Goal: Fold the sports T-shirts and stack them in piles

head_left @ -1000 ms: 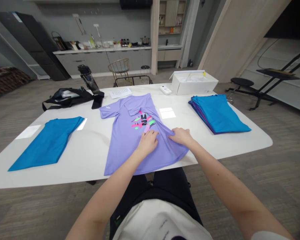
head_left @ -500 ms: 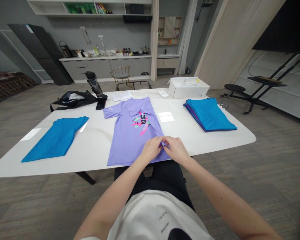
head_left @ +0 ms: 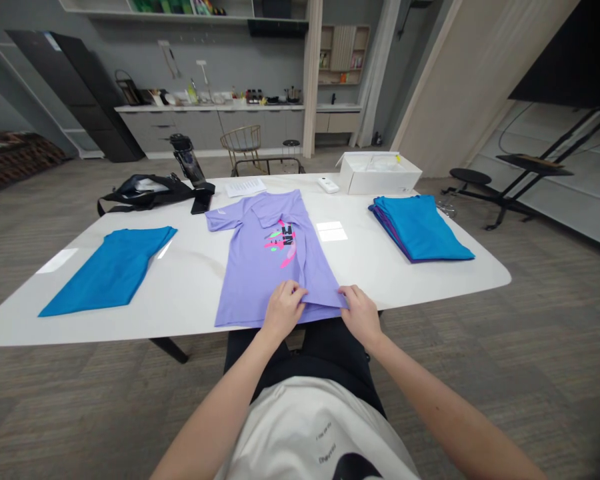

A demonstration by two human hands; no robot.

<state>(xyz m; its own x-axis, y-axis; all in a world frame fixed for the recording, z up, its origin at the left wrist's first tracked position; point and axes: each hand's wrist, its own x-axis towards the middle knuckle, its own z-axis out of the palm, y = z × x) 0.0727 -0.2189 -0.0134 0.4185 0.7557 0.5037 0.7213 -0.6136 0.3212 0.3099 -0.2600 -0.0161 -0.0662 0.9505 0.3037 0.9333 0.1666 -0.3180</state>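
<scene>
A light purple T-shirt [head_left: 250,273] with a bright pink, green and black print lies on the white table, its hem toward me. Its right side is folded inward over part of the print, and one short sleeve sticks out at the far left. My left hand [head_left: 283,308] pinches the edge of the folded flap near the middle of the hem. At the flap's right corner, my right hand [head_left: 359,312] pinches the cloth too. Between both hands the hem edge is stretched, slightly above the lower layer.
A folded blue garment [head_left: 115,270] lies left on the table [head_left: 190,287]; a stack of folded blue and purple garments [head_left: 420,228] lies right. Along the back are a black bag [head_left: 145,192], bottle [head_left: 187,160], phone [head_left: 201,202], paper [head_left: 245,187], white device [head_left: 328,185] and white box [head_left: 380,175].
My hands, close together before, have moved apart along the hem, the left one leftward and the right one slightly right. The flap's edge is now spread straight between them.
</scene>
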